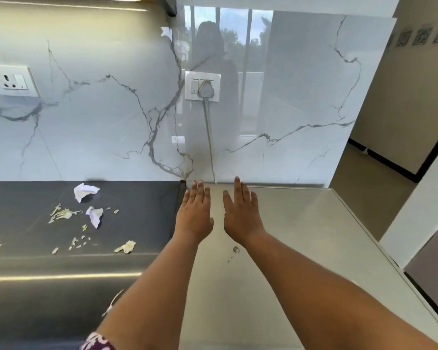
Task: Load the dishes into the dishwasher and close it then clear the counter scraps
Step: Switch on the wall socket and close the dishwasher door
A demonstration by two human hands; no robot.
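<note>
Scraps (91, 218) lie on the dark counter (23, 203) at nine o'clock from both flat, spread hands, left hand (194, 213) and right hand (240, 213), so sweep them together before lifting.

Crumpled white paper scraps (86, 191) and pale vegetable peelings (62, 213), scattered flat on the dark counter (137, 210), left of the dishwasher top (301, 223)

The dark surface (142, 218) holds two crumpled papers (85, 192) and small pale scraps (62, 213); the light surface (301, 236) beside it has both hands (194, 215) flat on it.
</note>
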